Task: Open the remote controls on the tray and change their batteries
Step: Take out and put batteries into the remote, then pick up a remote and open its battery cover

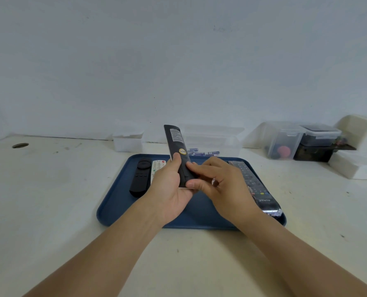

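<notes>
— Above the blue tray [114,202], what is being held?

— A long black remote [177,146], back side up, tilted so its far end points away from the person; a grey label sits near that far end and a round yellow sticker lower down; the left hand [169,189] wraps its grip round the lower part, thumb on the back near the sticker; the right hand [221,185] pinches that same lower end, thumb and fingertip pressed on the black back; whether the battery cover has shifted I cannot tell.

— And on the tray itself?

— At its far left corner lies a short black remote [140,177] with a round pad; just right of that, a white remote [157,168] with coloured buttons, partly hidden by the left hand; along the tray's right side lies a dark remote [257,189] in shiny clear wrapping, buttons up.

— Beyond the tray?

— Just behind its far edge stands a clear plastic box [212,140] with blue batteries [202,153] at its base; left of that, behind the tray's far left corner, a small white box [128,142]; well to the tray's right, by the wall, lidded clear containers [285,144] holding small things, one red; everything rests on a pale tabletop [49,200].
</notes>
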{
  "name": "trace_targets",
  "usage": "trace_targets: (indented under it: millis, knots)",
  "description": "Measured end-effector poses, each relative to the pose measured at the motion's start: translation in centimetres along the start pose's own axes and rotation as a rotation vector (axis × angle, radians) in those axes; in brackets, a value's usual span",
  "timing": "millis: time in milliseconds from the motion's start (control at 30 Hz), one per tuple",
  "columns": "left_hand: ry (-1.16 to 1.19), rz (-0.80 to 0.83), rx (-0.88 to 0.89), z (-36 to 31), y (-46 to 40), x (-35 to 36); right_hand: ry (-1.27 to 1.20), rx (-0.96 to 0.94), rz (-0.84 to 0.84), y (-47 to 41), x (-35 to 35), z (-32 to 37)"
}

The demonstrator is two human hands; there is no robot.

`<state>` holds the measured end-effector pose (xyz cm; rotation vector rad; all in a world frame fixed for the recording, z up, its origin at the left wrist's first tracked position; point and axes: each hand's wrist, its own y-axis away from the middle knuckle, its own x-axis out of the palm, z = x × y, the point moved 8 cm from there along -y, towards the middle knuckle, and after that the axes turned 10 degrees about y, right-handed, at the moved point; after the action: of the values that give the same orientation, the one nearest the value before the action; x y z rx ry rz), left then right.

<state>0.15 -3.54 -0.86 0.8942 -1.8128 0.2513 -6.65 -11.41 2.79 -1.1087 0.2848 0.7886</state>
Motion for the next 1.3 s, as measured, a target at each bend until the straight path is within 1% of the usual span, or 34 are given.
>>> trace_targets:
  millis: [67,133,200,233,300,333,367,467,533,600,633,667,700,733,767,800,833,933,1033,1233,1300]
  knots:
    - [0.014,-0.005,-0.007,0.2,-0.1,0.0,0.073,-0.051,-0.034,0.0,0.0,0.3]
    - [0.032,0.002,-0.012,0.1,-0.3,0.0,0.089,-0.051,-0.044,-0.1,-0.1,0.2]
    - [0.036,0.01,-0.013,-0.1,-0.5,0.0,0.103,-0.028,0.01,-0.2,0.0,0.0]
    - [0.001,0.014,-0.005,-0.3,-0.6,0.0,0.117,-0.01,0.072,-0.3,0.2,0.0]
    - [-0.158,0.037,0.032,-0.5,-0.8,-0.1,0.176,0.025,0.193,-0.2,0.8,0.1]
    - [-0.241,0.055,0.055,-0.6,-0.9,-0.1,0.196,0.05,0.209,-0.1,0.9,0.3]
    - [-0.291,0.075,0.073,-0.8,-1.0,0.1,0.183,0.094,0.187,0.0,0.8,0.4]
    - [-0.37,0.215,0.106,-1.1,-0.9,1.2,-0.027,0.283,0.088,0.0,0.6,-0.3]
    - [-0.518,0.25,0.154,-1.6,-1.1,1.4,-0.277,0.452,0.074,0.0,0.7,-1.4]
    - [-0.72,0.179,0.279,-2.9,-1.5,0.9,-0.569,0.606,0.073,0.1,0.8,-2.1]
    - [-0.857,0.121,0.369,-4.0,-1.7,0.5,-0.657,0.665,0.078,0.2,0.9,-2.3]
    - [-1.039,0.061,0.489,-5.3,-1.7,0.3,-0.695,0.719,0.086,0.5,1.0,-2.5]
    - [-1.273,-0.004,0.615,-6.5,-1.2,0.3,-0.703,0.771,0.093,0.8,1.2,-2.8]
    - [-1.522,-0.067,0.72,-7.2,-0.8,0.4,-0.684,0.812,0.099,1.2,1.4,-3.2]
    - [-1.737,-0.111,0.76,-7.4,-0.4,0.4,-0.639,0.834,0.107,1.4,1.5,-3.4]
    - [-1.896,-0.142,0.742,-7.1,-0.2,0.2,-0.577,0.837,0.121,1.6,1.5,-3.6]
    - [-1.997,-0.156,0.697,-6.7,0.1,0.1,-0.511,0.835,0.139,1.7,1.5,-3.7]
    - [-2.164,-0.143,0.587,-4.8,-0.2,-0.4,-0.346,0.844,0.207,2.0,1.5,-4.3]
    - [-2.315,-0.133,0.561,-3.8,-0.5,-0.6,-0.178,0.798,0.3,2.0,1.5,-4.2]
    - [-2.41,-0.117,0.501,-2.9,-0.6,-0.8,0.112,0.666,0.471,2.1,1.2,-3.4]
    - [-2.424,-0.116,0.494,-2.9,-0.5,-0.6,0.205,0.609,0.482,2.1,1.1,-3.2]
